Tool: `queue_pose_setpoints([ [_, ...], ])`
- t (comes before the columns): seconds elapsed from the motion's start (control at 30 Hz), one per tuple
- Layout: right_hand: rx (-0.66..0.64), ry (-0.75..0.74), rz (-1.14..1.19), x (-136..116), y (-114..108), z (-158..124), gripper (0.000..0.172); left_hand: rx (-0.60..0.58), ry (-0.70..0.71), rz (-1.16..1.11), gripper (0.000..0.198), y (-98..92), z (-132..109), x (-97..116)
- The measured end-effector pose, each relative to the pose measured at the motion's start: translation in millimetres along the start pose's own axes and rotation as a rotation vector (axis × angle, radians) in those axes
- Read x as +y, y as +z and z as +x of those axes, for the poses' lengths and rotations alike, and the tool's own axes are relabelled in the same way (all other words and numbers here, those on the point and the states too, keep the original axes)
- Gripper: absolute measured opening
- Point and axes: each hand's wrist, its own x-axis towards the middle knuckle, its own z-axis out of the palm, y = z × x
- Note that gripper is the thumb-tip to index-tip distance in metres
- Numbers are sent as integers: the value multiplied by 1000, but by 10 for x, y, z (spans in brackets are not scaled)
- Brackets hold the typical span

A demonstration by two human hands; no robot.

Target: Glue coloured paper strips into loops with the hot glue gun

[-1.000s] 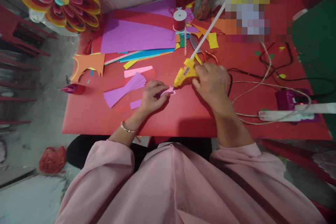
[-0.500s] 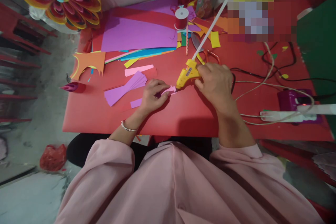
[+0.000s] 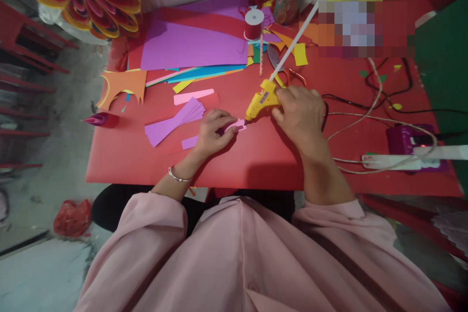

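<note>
Both hands work: right hand [image 3: 302, 112] grips glue gun [image 3: 261, 101], left hand [image 3: 212, 132] pins paper strip [image 3: 237, 125]

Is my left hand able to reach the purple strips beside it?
Likely yes for the path: the purple strips lie just left of the left hand, nothing between. But that hand is pinning a pink piece under the glue gun.
</note>
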Motion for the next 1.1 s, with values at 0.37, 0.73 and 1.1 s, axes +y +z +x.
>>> queue_pose_setpoints([
  [0.37, 86, 33, -44, -56, 38, 12, 39, -7, -6, 5, 30, 2, 3, 1],
  [0.73, 27, 26, 49, -52, 74, 11, 45, -24, -57, 29, 37, -6, 14, 22],
  [1.1, -13, -4, 73, 11, 35, -6, 38, -7, -26, 11, 36, -8, 12, 21],
])
